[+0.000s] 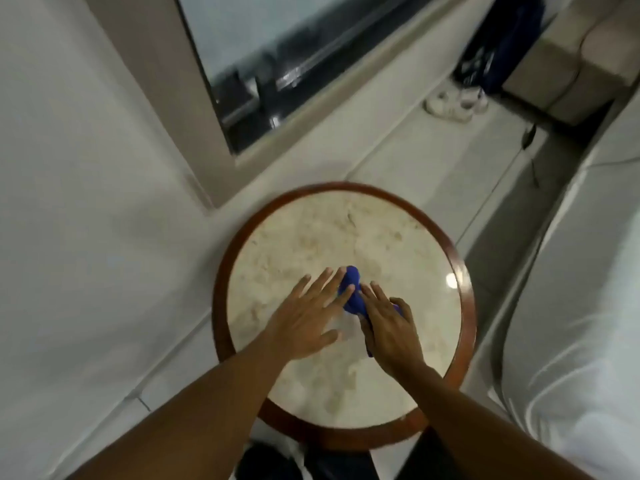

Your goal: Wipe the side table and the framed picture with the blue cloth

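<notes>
A round side table [460, 258] with a pale marble top and a reddish wooden rim fills the middle of the view. The blue cloth [354, 292] lies bunched near the centre of the top. My right hand [389, 327] lies over the cloth and grips it, with blue fabric showing past the fingers and under the wrist. My left hand [311, 315] lies flat with fingers spread, its fingertips touching the cloth's left edge. A large framed picture [207, 140] with a pale frame and reflective glass leans against the wall behind the table.
A white wall is on the left. A white upholstered seat [571, 323] stands close on the right. White shoes [453, 103] and a dark bag [502, 50] lie on the floor far behind, beside a beige sofa [571, 64].
</notes>
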`<action>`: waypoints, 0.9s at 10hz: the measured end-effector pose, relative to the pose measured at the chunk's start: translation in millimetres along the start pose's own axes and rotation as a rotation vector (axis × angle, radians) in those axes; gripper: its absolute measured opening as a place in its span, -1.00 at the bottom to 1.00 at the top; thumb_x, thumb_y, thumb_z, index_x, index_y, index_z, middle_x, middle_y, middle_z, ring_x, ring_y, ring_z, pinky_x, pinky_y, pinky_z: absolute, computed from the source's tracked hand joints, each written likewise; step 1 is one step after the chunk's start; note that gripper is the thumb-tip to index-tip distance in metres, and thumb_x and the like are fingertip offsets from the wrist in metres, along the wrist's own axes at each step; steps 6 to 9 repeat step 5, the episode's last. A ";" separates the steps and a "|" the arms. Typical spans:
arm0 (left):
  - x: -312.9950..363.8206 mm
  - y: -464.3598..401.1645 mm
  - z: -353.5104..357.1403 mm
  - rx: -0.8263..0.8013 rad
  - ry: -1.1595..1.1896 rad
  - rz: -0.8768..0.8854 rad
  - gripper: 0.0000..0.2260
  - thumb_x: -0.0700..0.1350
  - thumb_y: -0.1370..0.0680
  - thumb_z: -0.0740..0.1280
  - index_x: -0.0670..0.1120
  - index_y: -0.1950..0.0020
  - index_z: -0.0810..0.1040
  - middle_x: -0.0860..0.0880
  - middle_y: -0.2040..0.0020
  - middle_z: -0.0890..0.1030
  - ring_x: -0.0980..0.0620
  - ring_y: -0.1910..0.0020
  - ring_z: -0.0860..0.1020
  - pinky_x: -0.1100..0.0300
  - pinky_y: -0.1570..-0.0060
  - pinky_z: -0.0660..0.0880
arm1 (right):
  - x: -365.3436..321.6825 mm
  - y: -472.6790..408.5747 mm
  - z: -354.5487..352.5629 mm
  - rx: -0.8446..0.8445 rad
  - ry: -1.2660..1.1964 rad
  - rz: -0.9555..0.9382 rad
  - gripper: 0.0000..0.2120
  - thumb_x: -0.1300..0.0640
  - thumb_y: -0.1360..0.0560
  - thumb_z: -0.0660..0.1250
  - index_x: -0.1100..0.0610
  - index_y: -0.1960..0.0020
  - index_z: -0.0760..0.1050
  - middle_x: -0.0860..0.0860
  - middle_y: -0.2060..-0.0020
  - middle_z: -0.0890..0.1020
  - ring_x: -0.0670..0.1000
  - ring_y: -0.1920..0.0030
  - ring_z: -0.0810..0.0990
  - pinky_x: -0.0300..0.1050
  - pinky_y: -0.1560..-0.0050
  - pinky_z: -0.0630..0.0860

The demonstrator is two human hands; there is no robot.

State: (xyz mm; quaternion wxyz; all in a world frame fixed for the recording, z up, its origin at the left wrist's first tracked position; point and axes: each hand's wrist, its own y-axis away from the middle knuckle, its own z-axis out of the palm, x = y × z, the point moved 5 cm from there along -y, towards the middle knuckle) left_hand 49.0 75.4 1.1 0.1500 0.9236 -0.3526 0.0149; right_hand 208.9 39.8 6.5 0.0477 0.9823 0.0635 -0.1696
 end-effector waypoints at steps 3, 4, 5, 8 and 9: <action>17.2 -26.7 132.5 0.007 -0.018 0.010 -0.38 0.14 -0.61 0.01 -0.01 -0.64 -0.03 -0.12 -0.67 0.05 -0.16 -0.62 0.14 -0.24 -0.52 0.16 | 40.3 36.9 129.2 -0.135 0.032 -0.027 -0.39 -0.15 -0.65 0.00 0.12 -0.59 0.01 0.00 -0.58 0.05 -0.02 -0.58 -0.01 -0.08 -0.51 -0.06; 12.0 -30.0 107.6 -0.168 -0.063 -0.031 -0.40 0.14 -0.66 0.02 0.01 -0.65 -0.10 -0.08 -0.68 -0.08 -0.15 -0.65 -0.02 -0.26 -0.59 -0.02 | 37.2 16.9 107.6 -0.325 0.071 -0.065 -0.40 -0.16 -0.65 -0.04 0.12 -0.59 0.01 0.02 -0.59 0.04 0.01 -0.58 -0.01 -0.01 -0.52 0.06; 23.0 -28.8 77.0 -0.296 -0.093 -0.052 -0.39 0.13 -0.69 0.03 -0.03 -0.65 -0.14 -0.10 -0.68 -0.15 -0.15 -0.65 -0.13 -0.24 -0.58 -0.14 | 30.2 3.8 74.4 -0.519 0.086 -0.095 -0.41 -0.17 -0.65 -0.10 0.11 -0.59 0.05 0.03 -0.60 0.04 0.00 -0.58 0.01 0.01 -0.48 0.15; 23.0 -28.8 77.0 -0.296 -0.093 -0.052 -0.39 0.13 -0.69 0.03 -0.03 -0.65 -0.14 -0.10 -0.68 -0.15 -0.15 -0.65 -0.13 -0.24 -0.58 -0.14 | 30.2 3.8 74.4 -0.519 0.086 -0.095 -0.41 -0.17 -0.65 -0.10 0.11 -0.59 0.05 0.03 -0.60 0.04 0.00 -0.58 0.01 0.01 -0.48 0.15; 23.0 -28.8 77.0 -0.296 -0.093 -0.052 -0.39 0.13 -0.69 0.03 -0.03 -0.65 -0.14 -0.10 -0.68 -0.15 -0.15 -0.65 -0.13 -0.24 -0.58 -0.14 | 30.2 3.8 74.4 -0.519 0.086 -0.095 -0.41 -0.17 -0.65 -0.10 0.11 -0.59 0.05 0.03 -0.60 0.04 0.00 -0.58 0.01 0.01 -0.48 0.15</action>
